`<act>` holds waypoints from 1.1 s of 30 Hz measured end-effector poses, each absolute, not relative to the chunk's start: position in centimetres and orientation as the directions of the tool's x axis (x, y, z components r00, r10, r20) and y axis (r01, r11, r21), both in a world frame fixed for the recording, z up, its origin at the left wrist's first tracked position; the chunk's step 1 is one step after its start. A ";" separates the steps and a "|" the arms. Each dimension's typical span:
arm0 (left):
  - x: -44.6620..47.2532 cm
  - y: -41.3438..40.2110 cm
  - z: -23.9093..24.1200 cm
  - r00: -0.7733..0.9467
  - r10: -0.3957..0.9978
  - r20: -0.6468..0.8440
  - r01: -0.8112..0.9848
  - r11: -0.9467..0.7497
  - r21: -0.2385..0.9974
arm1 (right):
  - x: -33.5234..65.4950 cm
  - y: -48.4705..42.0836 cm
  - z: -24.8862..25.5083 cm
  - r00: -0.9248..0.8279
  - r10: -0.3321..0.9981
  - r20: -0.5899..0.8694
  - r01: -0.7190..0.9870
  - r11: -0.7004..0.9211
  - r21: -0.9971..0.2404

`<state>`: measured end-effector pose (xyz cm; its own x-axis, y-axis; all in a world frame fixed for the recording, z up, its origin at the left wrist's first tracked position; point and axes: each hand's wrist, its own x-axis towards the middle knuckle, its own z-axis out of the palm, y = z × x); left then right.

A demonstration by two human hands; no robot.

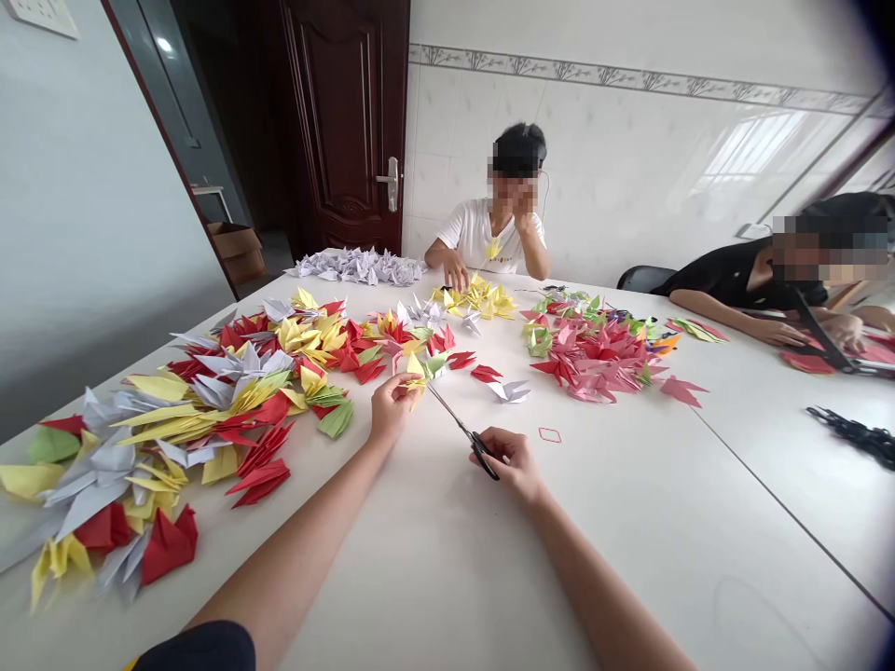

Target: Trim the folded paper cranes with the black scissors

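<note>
My left hand point(392, 408) is closed, its fingertips pinching a yellow origami crane point(415, 366) just above the table. Wrapped around the black handles of a pair of scissors point(484, 455) is my right hand point(516, 463). The scissor blades point up and left, their tips close to the yellow crane; whether they touch it I cannot tell. A pale green folded piece point(434, 365) lies right behind the tips. Near them, a white origami crane point(510, 391) and a red folded piece point(486, 374) rest on the table.
A large heap of red, yellow and white folded paper point(238, 373) covers the left side. White cranes point(356, 266) lie at the far edge, pink and red ones point(601, 354) at right. One person point(500, 233) sits opposite, another point(741, 280) at right. Black cord point(853, 436) lies near the right edge.
</note>
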<state>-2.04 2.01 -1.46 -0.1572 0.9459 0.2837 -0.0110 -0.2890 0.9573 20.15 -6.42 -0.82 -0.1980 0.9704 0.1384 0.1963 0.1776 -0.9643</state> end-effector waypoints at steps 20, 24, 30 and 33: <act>-2.0 1.8 -1.3 -0.107 0.944 0.313 -0.086 -0.323 0.943 | 19.6 -6.3 -1.4 -0.077 0.987 0.141 0.485 0.160 -0.860; -2.0 1.6 -1.2 -0.124 0.931 0.343 -0.048 -0.351 0.935 | 19.8 -6.0 -1.8 0.003 0.990 0.143 0.469 0.125 -0.874; -1.9 1.3 -1.0 -0.084 0.887 0.454 0.112 -0.444 0.889 | 19.7 -6.0 -1.7 -0.011 0.988 0.151 0.480 0.138 -0.866; -1.8 1.1 -0.8 -0.050 0.878 0.477 0.148 -0.465 0.873 | 19.7 -6.0 -1.7 -0.020 0.988 0.154 0.492 0.143 -0.859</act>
